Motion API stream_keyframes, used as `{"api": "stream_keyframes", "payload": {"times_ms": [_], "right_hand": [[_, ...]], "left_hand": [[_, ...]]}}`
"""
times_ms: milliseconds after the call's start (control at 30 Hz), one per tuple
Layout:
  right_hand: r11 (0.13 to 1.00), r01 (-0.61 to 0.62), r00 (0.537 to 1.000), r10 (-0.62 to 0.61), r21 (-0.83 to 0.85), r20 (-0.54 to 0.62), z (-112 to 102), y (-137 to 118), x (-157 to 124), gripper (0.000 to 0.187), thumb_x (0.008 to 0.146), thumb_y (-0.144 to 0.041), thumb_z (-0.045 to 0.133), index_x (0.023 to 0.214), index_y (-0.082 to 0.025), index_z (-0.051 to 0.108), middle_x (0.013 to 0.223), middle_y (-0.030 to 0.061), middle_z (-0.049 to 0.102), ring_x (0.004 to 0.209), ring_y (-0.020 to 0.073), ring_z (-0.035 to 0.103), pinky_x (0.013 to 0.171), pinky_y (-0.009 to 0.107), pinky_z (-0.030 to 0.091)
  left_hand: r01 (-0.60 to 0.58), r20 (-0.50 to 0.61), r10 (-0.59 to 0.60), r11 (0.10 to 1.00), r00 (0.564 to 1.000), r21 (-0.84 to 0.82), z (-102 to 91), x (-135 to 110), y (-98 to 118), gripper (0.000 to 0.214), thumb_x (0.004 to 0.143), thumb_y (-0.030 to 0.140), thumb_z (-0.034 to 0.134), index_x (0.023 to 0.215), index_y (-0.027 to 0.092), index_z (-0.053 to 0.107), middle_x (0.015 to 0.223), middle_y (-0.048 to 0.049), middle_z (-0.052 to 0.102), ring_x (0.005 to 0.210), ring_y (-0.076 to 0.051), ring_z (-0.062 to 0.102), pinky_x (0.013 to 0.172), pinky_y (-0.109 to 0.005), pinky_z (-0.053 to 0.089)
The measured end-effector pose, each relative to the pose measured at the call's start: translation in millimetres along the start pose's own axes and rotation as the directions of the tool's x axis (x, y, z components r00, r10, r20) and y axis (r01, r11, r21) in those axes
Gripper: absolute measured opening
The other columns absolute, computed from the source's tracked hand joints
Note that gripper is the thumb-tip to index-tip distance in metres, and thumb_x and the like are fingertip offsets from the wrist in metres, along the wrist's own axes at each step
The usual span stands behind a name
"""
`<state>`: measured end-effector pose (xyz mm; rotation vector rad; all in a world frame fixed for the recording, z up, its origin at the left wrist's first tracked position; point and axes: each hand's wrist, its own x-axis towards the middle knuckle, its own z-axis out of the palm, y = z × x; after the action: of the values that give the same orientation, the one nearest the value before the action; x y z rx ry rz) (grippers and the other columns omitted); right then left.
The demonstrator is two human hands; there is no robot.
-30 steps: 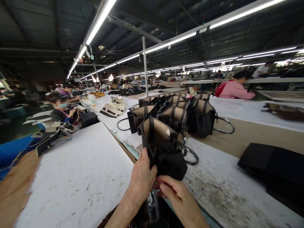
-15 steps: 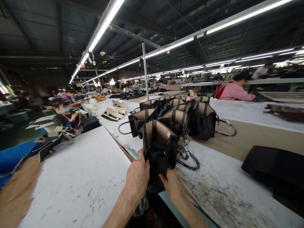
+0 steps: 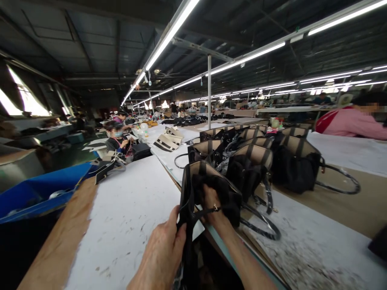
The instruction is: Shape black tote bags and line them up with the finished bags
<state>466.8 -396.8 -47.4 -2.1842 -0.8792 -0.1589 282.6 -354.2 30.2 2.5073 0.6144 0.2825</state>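
A black handbag [image 3: 234, 203] with a tan inner edge stands at the table edge in front of me, its mouth towards me. My left hand [image 3: 165, 243] is closed on the bag's left side edge, thumb on the near face. My right hand [image 3: 212, 204] reaches into the bag's mouth against the dark lining, and its fingertips are hidden there. A thin black strap with a small gold-coloured clasp [image 3: 215, 208] crosses over the right hand. The bag's plastic-wrapped handle [image 3: 264, 223] hangs out to the right.
Several similar black bags [image 3: 249, 165] stand close behind. Left is a white-covered table [image 3: 127, 217], with a blue bin [image 3: 60, 189] beyond its edge. Striped cut pieces [image 3: 167, 140] lie further back. A masked person [image 3: 117, 141] sits at left; another in pink [image 3: 350, 123] leans at right.
My right hand has gone from the bag's outer front into its mouth. The bag has opened wider and tilted, and my left hand has shifted down its side. The view has turned left.
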Motion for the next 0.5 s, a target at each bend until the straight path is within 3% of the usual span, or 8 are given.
{"api": "stream_keyframes", "payload": {"times_ms": [67, 167, 233, 300, 333, 400, 500], "right_hand": [[0.997, 0.027, 0.998, -0.023, -0.066, 0.054, 0.2, -6.9, -2.7, 0.019, 0.078, -0.021, 0.041, 0.077, -0.015, 0.059, 0.072, 0.0081, 0.059, 0.072, 0.0199, 0.057, 0.064, 0.030, 0.042], [0.971, 0.235, 0.961, -0.226, -0.037, 0.160, 0.2, -26.2, -3.5, 0.011, 0.072, -0.017, 0.048, 0.072, -0.018, 0.059, 0.082, 0.0059, 0.060, 0.085, 0.0200, 0.053, 0.075, 0.030, 0.040], [0.951, 0.310, 0.946, -0.308, -0.002, 0.105, 3.1, -43.3, -3.3, 0.018, 0.073, -0.014, 0.046, 0.085, -0.018, 0.058, 0.098, 0.0067, 0.057, 0.097, 0.0204, 0.048, 0.082, 0.030, 0.037], [0.951, 0.308, 0.950, -0.307, 0.025, -0.051, 10.3, -59.9, -4.1, 0.026, 0.077, -0.015, 0.039, 0.099, -0.016, 0.053, 0.105, 0.0092, 0.052, 0.094, 0.0200, 0.049, 0.078, 0.030, 0.039], [0.945, 0.323, 0.945, -0.319, 0.045, -0.073, 15.9, -67.1, -5.5, 0.028, 0.078, -0.015, 0.037, 0.103, -0.015, 0.051, 0.105, 0.0096, 0.052, 0.089, 0.0191, 0.051, 0.074, 0.029, 0.040], [0.912, 0.401, 0.912, -0.407, 0.086, 0.057, 30.3, -79.0, -11.1, 0.028, 0.077, -0.012, 0.036, 0.098, -0.016, 0.053, 0.096, 0.0077, 0.055, 0.077, 0.0168, 0.054, 0.065, 0.026, 0.041], [0.864, 0.478, 0.804, -0.503, 0.158, 0.318, 52.6, -92.3, -29.4, 0.026, 0.073, -0.008, 0.035, 0.078, -0.016, 0.059, 0.076, 0.0041, 0.059, 0.064, 0.0146, 0.054, 0.058, 0.025, 0.040]], "left_hand": [[0.027, -0.044, -0.028, 0.999, 0.999, -0.028, -5.9, -9.2, -10.3, 0.039, 0.083, 0.025, 0.030, 0.119, 0.012, 0.038, 0.076, -0.0081, 0.063, 0.068, -0.018, 0.058, 0.058, -0.024, 0.038], [0.053, -0.056, -0.058, 0.995, 0.997, -0.082, -14.6, -25.4, -23.7, 0.035, 0.083, 0.024, 0.031, 0.115, 0.015, 0.041, 0.071, -0.0047, 0.062, 0.063, -0.016, 0.057, 0.057, -0.023, 0.037], [0.059, -0.049, -0.065, 0.992, 0.997, -0.109, -19.8, -37.3, -32.4, 0.032, 0.082, 0.023, 0.032, 0.112, 0.017, 0.044, 0.069, -0.0028, 0.062, 0.060, -0.014, 0.056, 0.056, -0.022, 0.036], [0.061, -0.072, -0.070, 0.991, 0.995, -0.117, -24.2, -48.8, -41.4, 0.032, 0.082, 0.022, 0.034, 0.111, 0.020, 0.044, 0.070, -0.0017, 0.062, 0.060, -0.013, 0.055, 0.055, -0.021, 0.036], [0.062, -0.095, -0.073, 0.991, 0.993, -0.119, -26.3, -54.1, -45.9, 0.032, 0.081, 0.021, 0.034, 0.112, 0.021, 0.044, 0.072, -0.0014, 0.062, 0.061, -0.013, 0.055, 0.056, -0.021, 0.036], [0.075, -0.137, -0.093, 0.989, 0.986, -0.130, -31.2, -62.7, -55.0, 0.031, 0.081, 0.020, 0.034, 0.110, 0.022, 0.045, 0.070, -0.0002, 0.060, 0.060, -0.012, 0.054, 0.055, -0.021, 0.034], [0.131, -0.195, -0.161, 0.979, 0.967, -0.155, -40.9, -71.0, -67.7, 0.026, 0.081, 0.020, 0.033, 0.103, 0.021, 0.048, 0.059, 0.0024, 0.054, 0.051, -0.010, 0.048, 0.050, -0.020, 0.031]]}}
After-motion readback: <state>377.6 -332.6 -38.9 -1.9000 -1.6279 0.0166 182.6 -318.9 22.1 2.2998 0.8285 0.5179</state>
